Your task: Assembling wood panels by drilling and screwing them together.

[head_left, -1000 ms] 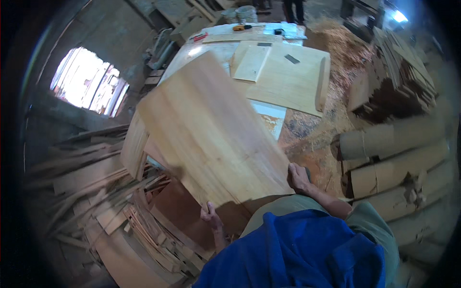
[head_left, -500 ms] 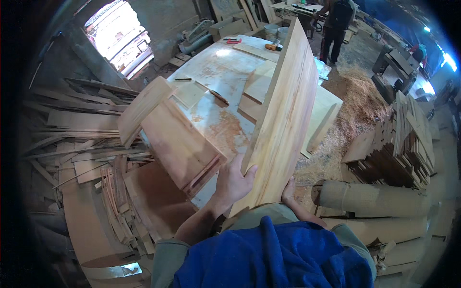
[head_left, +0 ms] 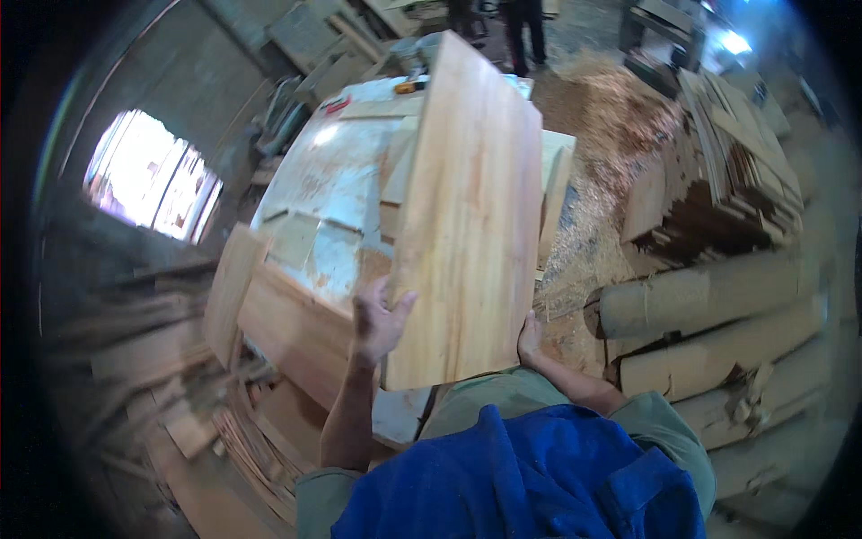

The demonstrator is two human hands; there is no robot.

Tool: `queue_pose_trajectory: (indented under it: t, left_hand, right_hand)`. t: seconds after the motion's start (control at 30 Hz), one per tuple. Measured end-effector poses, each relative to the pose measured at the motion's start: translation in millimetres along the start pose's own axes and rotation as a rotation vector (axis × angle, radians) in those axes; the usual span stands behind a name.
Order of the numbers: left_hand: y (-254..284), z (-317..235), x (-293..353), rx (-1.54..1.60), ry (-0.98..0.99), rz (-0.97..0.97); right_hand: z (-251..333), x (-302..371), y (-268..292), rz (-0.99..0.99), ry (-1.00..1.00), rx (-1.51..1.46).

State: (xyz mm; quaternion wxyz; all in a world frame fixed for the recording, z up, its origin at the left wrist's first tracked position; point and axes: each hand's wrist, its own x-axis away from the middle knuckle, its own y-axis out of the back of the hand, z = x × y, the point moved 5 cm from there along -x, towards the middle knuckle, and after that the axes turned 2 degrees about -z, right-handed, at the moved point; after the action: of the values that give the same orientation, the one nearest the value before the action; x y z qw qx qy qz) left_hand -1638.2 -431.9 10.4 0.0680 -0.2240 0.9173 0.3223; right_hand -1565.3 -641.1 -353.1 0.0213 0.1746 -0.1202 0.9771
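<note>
A long, pale wooden board (head_left: 471,225) stands tilted up in front of me, its near end close to my waist and its far end raised above the worktable (head_left: 314,166). My left hand (head_left: 381,319) grips its left edge near the bottom, thumb on the broad face and fingers behind. On the opposite edge my right hand (head_left: 530,339) holds the lower right side, its fingers partly hidden behind the board. Left of my left hand sits a wooden box-like piece (head_left: 296,319), with another board (head_left: 232,283) standing at its far end.
An orange-and-black power tool (head_left: 410,87) and a red tool (head_left: 337,104) lie on the table's far part. Stacked boards (head_left: 718,171), large brown rolls (head_left: 709,296) and a sawdust heap (head_left: 611,108) are at the right. Scrap wood fills the left. A person (head_left: 523,31) stands beyond.
The board has turned so more of its broad face shows, and its far end has swung left. Both hands keep hold of it. My view has turned to the right.
</note>
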Motion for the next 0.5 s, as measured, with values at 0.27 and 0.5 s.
queue_pose_trajectory:
  t: [0.27,0.5]
  left_hand:
    - [0,65,-111,0.273,0.124,0.237]
    - [-13,105,-154,0.250,0.141,0.310]
  right_hand:
    - [-8,-47,-26,-0.140,-0.041,0.318]
    - [11,-53,-32,-0.217,-0.073,0.459]
